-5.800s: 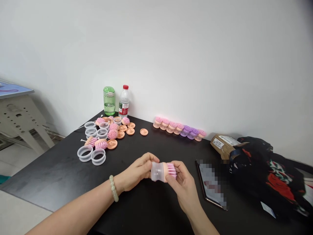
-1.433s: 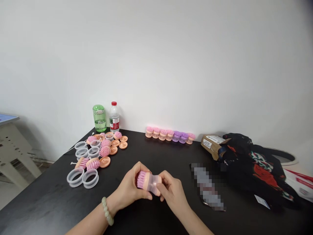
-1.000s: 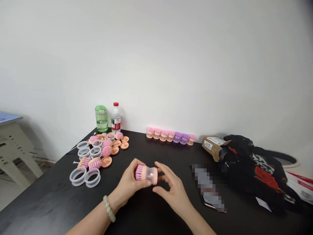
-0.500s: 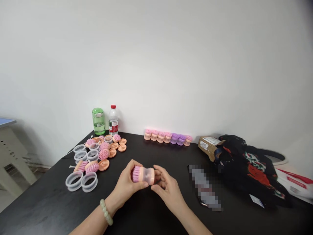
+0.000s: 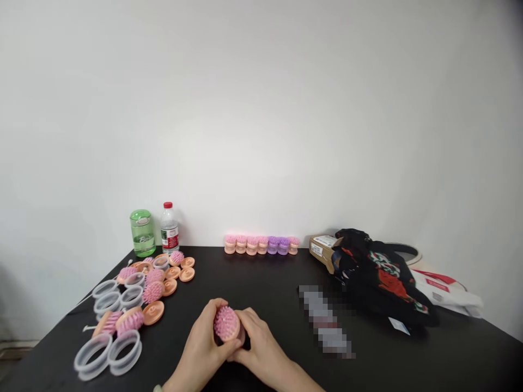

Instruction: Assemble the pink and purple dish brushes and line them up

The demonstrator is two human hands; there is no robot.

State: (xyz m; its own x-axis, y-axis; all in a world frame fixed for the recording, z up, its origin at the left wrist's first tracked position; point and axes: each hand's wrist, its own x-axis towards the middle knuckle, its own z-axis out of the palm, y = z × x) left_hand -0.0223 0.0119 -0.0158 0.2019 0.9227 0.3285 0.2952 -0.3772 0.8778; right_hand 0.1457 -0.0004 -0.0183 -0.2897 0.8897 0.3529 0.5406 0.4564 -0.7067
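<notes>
I see both hands near to me at the black table [image 5: 265, 275]. The left hand [image 5: 198, 351] and the right hand [image 5: 261, 348] have the fingers closed around one pink-bristled brush [image 5: 226, 323], and its bristles point up to me. On the left lie clear plastic rings [image 5: 93, 356] and peach discs [image 5: 153, 312]. Farther, a row of pink and purple brushes [image 5: 261, 245] stands by the wall.

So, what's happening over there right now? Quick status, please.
Left hand and right hand together, cupping a pink-bristled brush, bristles up. Clear plastic rings and a peach disc off left, apart from the hands.
</notes>
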